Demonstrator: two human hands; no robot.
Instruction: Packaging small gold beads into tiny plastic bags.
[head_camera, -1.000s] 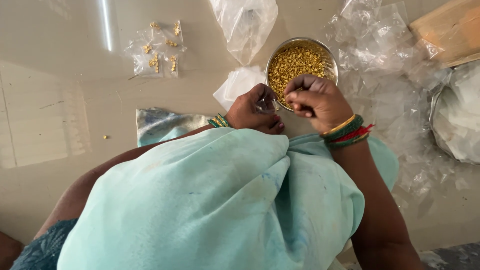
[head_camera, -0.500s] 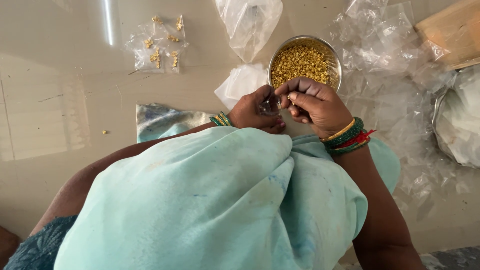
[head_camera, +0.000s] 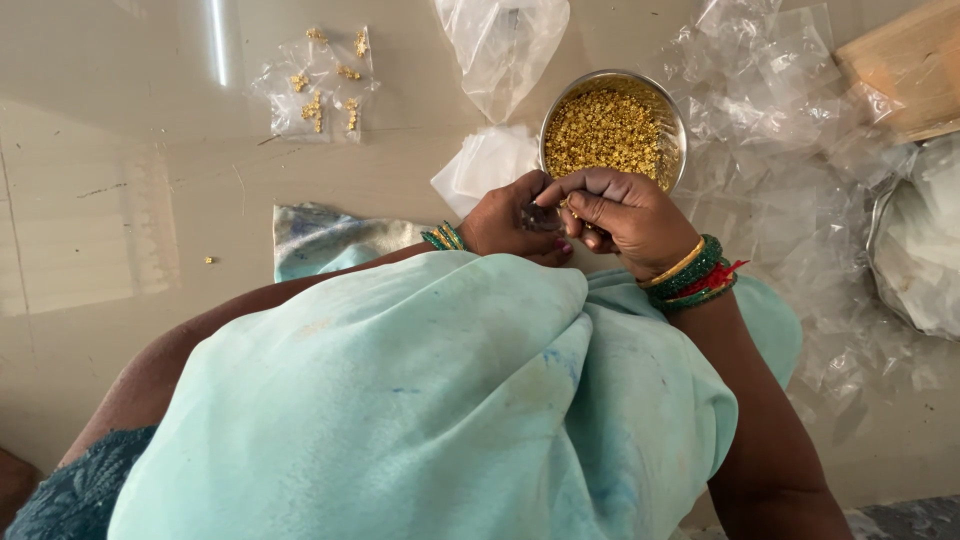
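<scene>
Head view, only one: both hands meet just below the round steel bowl (head_camera: 672, 110), which is full of small gold beads (head_camera: 608, 128). Left hand (head_camera: 515, 218) is curled shut around what looks like a small clear packet; what exactly it grips is hard to tell. Right hand (head_camera: 628, 215) has its fingers pinched together on one or two gold pieces at the fingertips, touching the left hand. Both hover over the light surface (head_camera: 120, 180), near the person's teal-draped lap (head_camera: 430, 400).

To do this well, judging from the pose: keep the pinch tight and close over the packet mouth, and hold the packet open and steady, near the bowl so spills fall back in.

Counts:
- one bowl
- beads too many to count
- one filled clear bag with several gold clusters (head_camera: 315, 85), upper left, well apart from the hands
- one stray gold piece (head_camera: 209, 260) on the surface
- one larger empty clear bag (head_camera: 500, 45) above the bowl
- one white folded piece (head_camera: 485, 165) beside the bowl
- heap of empty clear bags (head_camera: 800, 130) at right, uncountable
- bangle stacks on both wrists
</scene>
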